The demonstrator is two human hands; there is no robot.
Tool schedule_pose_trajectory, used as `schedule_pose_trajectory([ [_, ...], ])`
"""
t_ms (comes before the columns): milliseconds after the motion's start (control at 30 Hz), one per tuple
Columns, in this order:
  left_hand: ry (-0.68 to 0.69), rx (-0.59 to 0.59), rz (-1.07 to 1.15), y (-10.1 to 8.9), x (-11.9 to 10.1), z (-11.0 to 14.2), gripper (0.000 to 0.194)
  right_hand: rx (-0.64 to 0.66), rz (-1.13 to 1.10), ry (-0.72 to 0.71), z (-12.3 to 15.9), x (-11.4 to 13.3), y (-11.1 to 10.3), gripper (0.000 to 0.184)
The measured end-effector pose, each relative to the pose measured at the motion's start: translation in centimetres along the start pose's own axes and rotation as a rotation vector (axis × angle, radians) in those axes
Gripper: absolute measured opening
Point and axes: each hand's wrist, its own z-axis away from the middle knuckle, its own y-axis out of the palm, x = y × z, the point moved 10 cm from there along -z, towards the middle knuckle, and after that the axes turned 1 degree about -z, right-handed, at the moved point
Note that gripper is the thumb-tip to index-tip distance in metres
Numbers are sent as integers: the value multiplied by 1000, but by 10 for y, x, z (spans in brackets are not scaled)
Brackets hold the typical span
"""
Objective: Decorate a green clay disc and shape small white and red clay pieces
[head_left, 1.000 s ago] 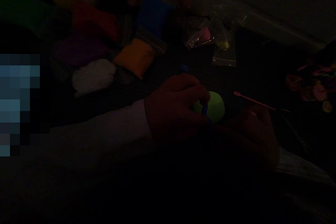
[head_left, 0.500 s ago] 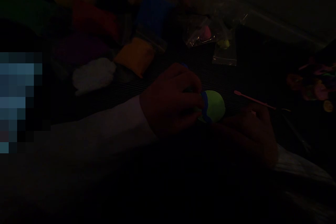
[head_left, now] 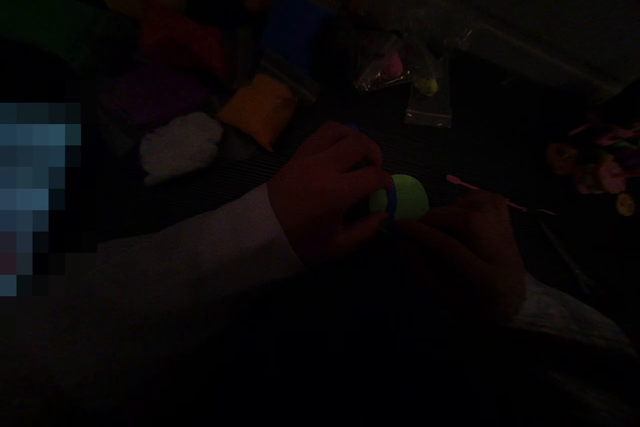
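Observation:
The scene is very dark. A rounded bright green lump of what looks like modelling clay [head_left: 413, 197] has a blue strip [head_left: 392, 199] running across it. On its left side, my left hand [head_left: 327, 193] grips the lump between thumb and fingers. My right hand [head_left: 473, 247] reaches in from the right, its fingertips closed at the strip's lower end; the thumb is lost in shadow. A small blue bit [head_left: 353, 127] shows just behind the left knuckles. Behind my right hand, a thin pink tool [head_left: 460, 181] lies on the dark table, partly covered.
Packs of coloured clay lie at the back left: white [head_left: 180, 145], orange [head_left: 263, 107], purple [head_left: 155, 95], red [head_left: 183, 40] and blue [head_left: 295, 27]. Clear bags [head_left: 429, 107] with pink and yellow-green lumps sit behind. Several small colourful pieces [head_left: 610, 173] are heaped at far right.
My right fingers have moved left and slightly up, onto the blue strip's lower end. The left fingers have shifted slightly, showing more green left of the strip. The picture is darker.

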Motion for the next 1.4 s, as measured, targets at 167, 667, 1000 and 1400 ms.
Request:
schedule_pose_trajectory([
  [167,-176,42,-86,9,9,2,48,12,22,149,1,-13,7,55],
  [667,-564,195,369,28,35,-7,25,20,-199,222,0,-7,14,57],
  [1000,-838,245,800,45,41,4,50,-117,-6,383,25,-58,-19,40],
  [1400,-1218,34,1332,47,43,30,14,-375,-262,644,37,-112,-40,14],
])
